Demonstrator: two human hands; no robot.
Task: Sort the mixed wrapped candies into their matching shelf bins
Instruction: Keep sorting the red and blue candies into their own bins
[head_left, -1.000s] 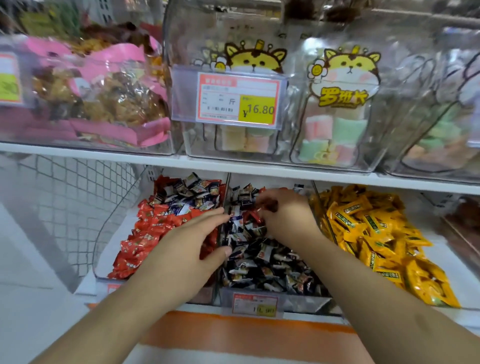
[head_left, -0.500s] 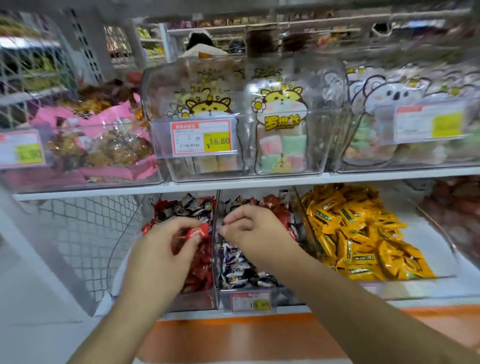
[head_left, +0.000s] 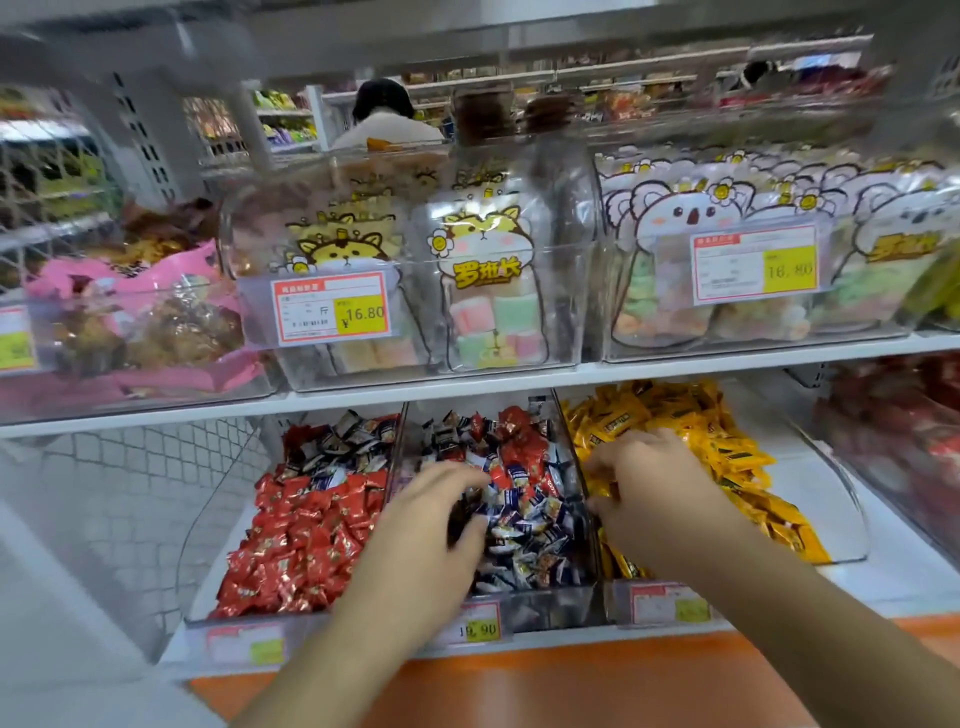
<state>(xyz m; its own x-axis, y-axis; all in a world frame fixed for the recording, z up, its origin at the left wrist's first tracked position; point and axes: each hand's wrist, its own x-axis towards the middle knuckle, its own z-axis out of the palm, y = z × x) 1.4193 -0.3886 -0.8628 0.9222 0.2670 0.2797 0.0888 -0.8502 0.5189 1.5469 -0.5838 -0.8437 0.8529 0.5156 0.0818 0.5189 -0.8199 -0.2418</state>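
Head view: mixed candies (head_left: 511, 483) fill the middle bin (head_left: 550, 597), centre frame. Left hand (head_left: 431, 525) curled among them, right hand (head_left: 649, 493) at the divider; grip contents unclear. Light, slippery wrappers; pinch twisted ends.

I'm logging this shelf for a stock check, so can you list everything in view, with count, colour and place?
Red candies: many, red, lower left bin, dark strays at its back.
Dark candies: many, navy and white, middle bin, red strays at its back.
Yellow candies: many, yellow, lower right bin.
Marshmallow bags: several, pastel, clear upper bins.
Pink bags: several, upper left.
Price tags: several, red and yellow, bin fronts.
Person: one, beyond the shelf.
Left hand: middle bin.
Right hand: middle-yellow divider.
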